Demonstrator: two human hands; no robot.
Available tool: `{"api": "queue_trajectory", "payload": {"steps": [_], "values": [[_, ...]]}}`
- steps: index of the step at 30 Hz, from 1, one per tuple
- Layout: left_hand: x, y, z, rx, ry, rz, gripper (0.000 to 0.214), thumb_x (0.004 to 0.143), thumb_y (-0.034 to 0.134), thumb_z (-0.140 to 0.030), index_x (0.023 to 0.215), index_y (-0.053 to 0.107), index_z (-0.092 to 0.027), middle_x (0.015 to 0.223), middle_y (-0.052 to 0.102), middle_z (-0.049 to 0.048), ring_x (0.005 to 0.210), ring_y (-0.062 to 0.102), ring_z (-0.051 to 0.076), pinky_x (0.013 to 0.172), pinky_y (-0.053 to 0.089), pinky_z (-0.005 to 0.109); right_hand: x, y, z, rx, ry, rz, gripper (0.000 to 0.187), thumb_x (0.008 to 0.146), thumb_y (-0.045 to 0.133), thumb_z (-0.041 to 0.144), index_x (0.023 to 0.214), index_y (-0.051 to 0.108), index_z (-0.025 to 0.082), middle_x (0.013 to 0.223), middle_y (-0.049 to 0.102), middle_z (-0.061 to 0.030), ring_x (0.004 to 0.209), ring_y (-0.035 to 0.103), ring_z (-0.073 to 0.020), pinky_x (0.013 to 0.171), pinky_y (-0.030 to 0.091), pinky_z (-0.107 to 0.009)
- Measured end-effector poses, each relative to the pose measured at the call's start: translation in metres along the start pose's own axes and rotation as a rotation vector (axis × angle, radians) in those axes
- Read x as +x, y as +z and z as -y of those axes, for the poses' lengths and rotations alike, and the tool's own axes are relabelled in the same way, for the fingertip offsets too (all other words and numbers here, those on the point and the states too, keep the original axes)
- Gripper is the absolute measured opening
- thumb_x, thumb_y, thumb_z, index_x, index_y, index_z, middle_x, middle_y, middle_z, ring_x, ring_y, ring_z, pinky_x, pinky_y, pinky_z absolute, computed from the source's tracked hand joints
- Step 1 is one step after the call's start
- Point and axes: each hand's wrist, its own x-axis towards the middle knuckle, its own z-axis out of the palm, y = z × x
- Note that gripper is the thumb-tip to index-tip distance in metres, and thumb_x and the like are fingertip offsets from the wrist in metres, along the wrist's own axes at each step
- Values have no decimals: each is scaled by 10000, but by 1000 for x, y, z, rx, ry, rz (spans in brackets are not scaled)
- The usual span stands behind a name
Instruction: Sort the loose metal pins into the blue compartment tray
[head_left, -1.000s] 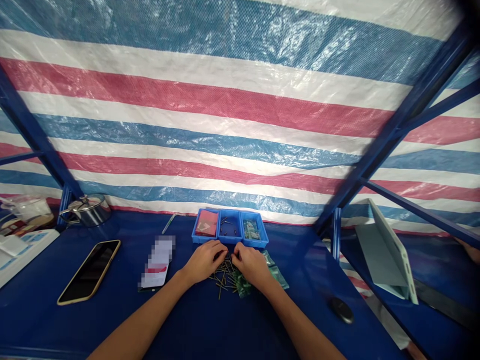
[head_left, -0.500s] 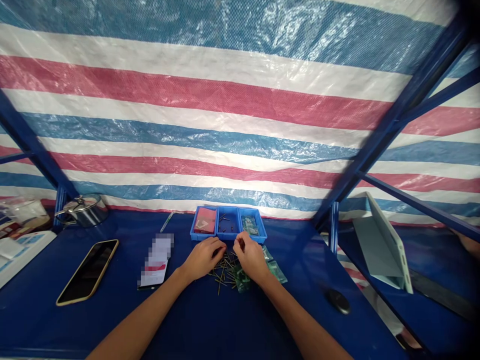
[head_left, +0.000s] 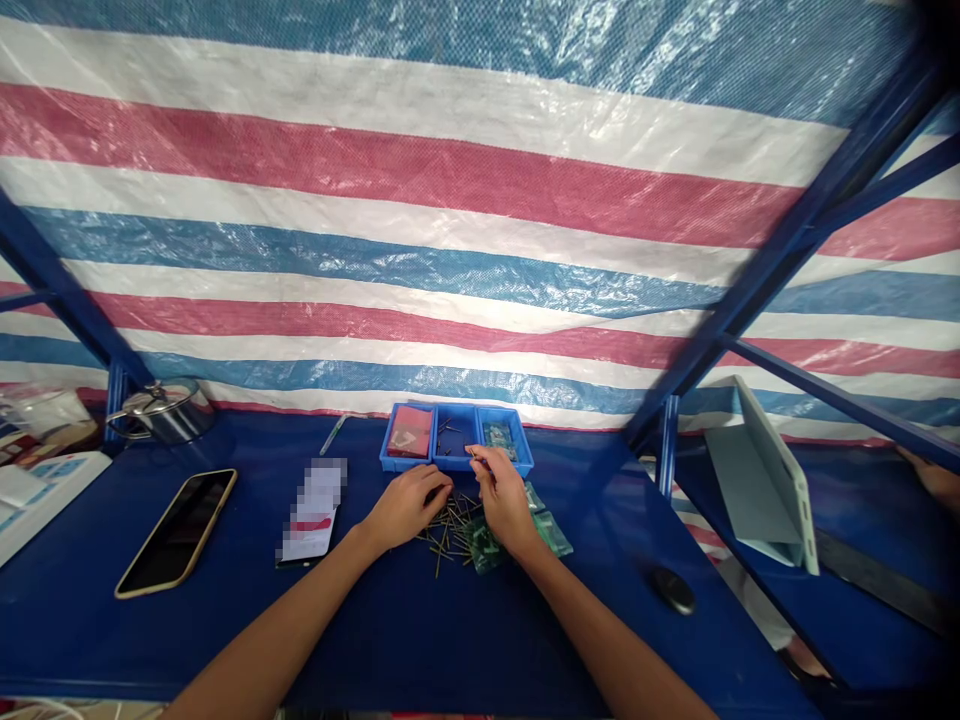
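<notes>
A loose pile of thin, brass-coloured screws (head_left: 448, 532) lies on the blue table between my hands. My left hand (head_left: 405, 508) rests at the pile's left side, fingers curled together; whatever they may hold is hidden. Raised to the front edge of a blue three-compartment tray (head_left: 459, 463), my right hand (head_left: 501, 492) pinches a small thin piece that looks like one of the screws. Pink packets (head_left: 409, 430) fill the tray's left compartment, a few dark screws lie in the middle one, and green packets (head_left: 498, 436) are in the right. More green packets (head_left: 553, 534) lie beside and under my right hand.
To the left are a phone (head_left: 177, 533), a second phone with a lit screen (head_left: 311, 512), a pen (head_left: 333, 435) and a metal pot (head_left: 169, 412). On the right lie a black mouse (head_left: 673, 590) and a tablet in a stand case (head_left: 776, 480). Another person's hand (head_left: 934, 480) shows at far right.
My right hand has moved up from the pile to the tray's front edge by the middle compartment. My left hand has stayed by the pile. The view has shifted slightly.
</notes>
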Motion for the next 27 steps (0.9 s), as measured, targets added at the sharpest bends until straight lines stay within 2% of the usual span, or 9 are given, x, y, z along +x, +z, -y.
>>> {"api": "queue_trajectory", "payload": {"steps": [2,4,9,15,21,27], "values": [[0,1,0,4,0,4,251,1092,463,-297,1104,706,-235,974,715,42,942,670,207,841,523,312,0,0,-1,50,28,17,361,1078,434,412,1269,688,240,1149,701,-110,763,655,-199,735,564,-336],[0,1,0,8,1,4,251,1092,464,-301,1103,707,-237,966,712,41,935,669,208,837,522,312,0,1,-3,119,78,21,356,1064,466,467,1191,705,236,1111,708,-105,732,650,-194,664,568,-321],[0,0,-2,12,-3,15,269,1102,443,-306,1106,702,-233,971,711,44,928,666,206,835,516,317,-1,5,-5,263,191,1,375,1024,517,580,1020,648,228,880,701,-45,654,655,-178,561,547,-280],[1,-3,-4,1,-6,24,285,1104,434,-320,1106,704,-230,972,713,49,932,664,208,837,523,323,-1,3,-7,266,275,-30,315,948,662,554,964,587,248,663,603,29,565,642,-182,505,512,-266],[0,-1,-1,-12,-8,13,274,1100,437,-307,1113,702,-237,989,719,46,931,665,206,841,530,324,1,0,-9,142,170,-66,239,926,700,451,866,617,234,1002,630,-50,642,605,-151,554,522,-280],[0,0,-2,-18,-8,12,246,1089,465,-286,1103,706,-242,987,720,38,930,667,200,838,524,317,2,-1,-6,341,239,-25,277,953,651,507,965,691,234,992,689,-65,582,610,-154,483,511,-281]]}}
